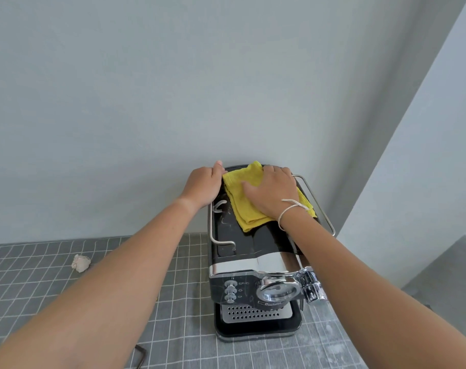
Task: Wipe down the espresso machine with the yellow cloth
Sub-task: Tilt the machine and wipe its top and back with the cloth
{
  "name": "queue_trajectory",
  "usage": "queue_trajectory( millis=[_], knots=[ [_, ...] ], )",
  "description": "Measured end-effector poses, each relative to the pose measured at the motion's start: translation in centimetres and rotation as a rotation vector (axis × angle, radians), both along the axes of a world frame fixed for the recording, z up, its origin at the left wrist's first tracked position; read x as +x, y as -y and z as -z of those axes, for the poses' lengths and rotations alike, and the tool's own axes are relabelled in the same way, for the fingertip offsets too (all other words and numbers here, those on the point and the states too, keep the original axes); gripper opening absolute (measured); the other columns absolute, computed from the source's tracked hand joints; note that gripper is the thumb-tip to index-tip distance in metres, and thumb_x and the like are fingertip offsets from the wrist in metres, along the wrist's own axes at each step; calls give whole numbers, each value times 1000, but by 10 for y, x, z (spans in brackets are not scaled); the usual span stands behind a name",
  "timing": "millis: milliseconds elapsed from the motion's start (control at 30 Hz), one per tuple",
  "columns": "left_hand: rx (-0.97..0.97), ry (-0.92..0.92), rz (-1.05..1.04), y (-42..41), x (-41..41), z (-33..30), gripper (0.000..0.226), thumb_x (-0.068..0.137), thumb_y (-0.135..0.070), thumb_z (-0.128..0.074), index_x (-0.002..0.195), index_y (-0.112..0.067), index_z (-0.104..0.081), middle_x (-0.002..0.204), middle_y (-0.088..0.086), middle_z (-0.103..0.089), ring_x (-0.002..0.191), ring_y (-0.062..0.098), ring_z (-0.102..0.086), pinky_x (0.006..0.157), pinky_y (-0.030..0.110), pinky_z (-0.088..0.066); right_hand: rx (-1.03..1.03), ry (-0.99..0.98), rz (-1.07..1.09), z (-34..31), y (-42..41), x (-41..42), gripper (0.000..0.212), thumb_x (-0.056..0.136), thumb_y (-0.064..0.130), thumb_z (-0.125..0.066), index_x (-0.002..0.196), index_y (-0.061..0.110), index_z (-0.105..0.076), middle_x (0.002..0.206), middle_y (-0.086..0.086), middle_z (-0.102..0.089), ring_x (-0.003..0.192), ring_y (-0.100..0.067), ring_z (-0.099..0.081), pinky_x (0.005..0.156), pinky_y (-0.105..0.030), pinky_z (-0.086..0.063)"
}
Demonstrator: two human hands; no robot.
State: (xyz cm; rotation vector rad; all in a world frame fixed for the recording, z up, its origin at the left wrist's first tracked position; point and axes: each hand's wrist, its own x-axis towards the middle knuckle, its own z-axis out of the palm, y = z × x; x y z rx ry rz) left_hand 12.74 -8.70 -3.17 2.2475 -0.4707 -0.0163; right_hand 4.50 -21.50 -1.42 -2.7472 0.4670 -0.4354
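Note:
A black and chrome espresso machine [242, 265] stands on a grey checked tablecloth, its back against the wall. A folded yellow cloth [244, 206] lies on the machine's black top. My right hand [273, 193] lies flat on the cloth, fingers spread, pressing it onto the top near the back edge. My left hand [204, 185] grips the machine's back left corner beside the cloth, thumb over the rear edge. A string bracelet circles my right wrist.
A chrome rail [319, 206] runs around the machine's top. A small crumpled pale wad [80, 263] lies on the tablecloth [40, 283] to the left. A dark thin object shows at the bottom edge. The wall is close behind; the table's right edge falls just beyond the machine.

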Motion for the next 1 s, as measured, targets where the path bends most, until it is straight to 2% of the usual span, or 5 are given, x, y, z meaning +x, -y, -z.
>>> queue_trajectory(
  millis=[333,533,767,900,1000],
  knots=[
    [-2,-16,8,-1,-5,-3,49,102,-30,-22,121,-8,-61,134,6,-56,130,19,-44,103,19,-26,53,-26,-158,-1,3,0,49,89,35,-48,131,11,-45,134,-4,-49,126,-25,-35,106,-30,-27],
    [1,-26,9,-2,-6,-4,48,102,-30,-23,121,-8,-61,134,7,-55,130,20,-44,102,19,-27,147,-51,-102,0,3,-2,56,90,37,-46,137,8,-37,141,-7,-43,133,-26,-29,109,-32,-24],
    [-43,-43,28,-2,-3,0,51,102,-29,-21,117,-6,-64,131,5,-58,128,17,-46,102,17,-26,27,-239,-216,5,-5,-28,74,94,47,-35,150,12,-3,159,-5,2,146,-16,5,117,-28,3],
    [-36,-37,20,-2,-3,-1,51,102,-29,-21,117,-6,-64,131,4,-59,129,17,-45,103,19,-26,-15,-227,-219,7,-20,-70,72,95,47,-32,150,11,0,158,-7,6,146,-19,7,117,-30,5],
    [-24,-39,32,-1,-2,-1,51,102,-28,-21,118,-5,-64,131,5,-58,130,17,-44,105,19,-25,62,-242,-101,9,-23,-78,73,95,49,-31,150,11,0,158,-10,3,146,-25,5,118,-34,3]
  ],
)
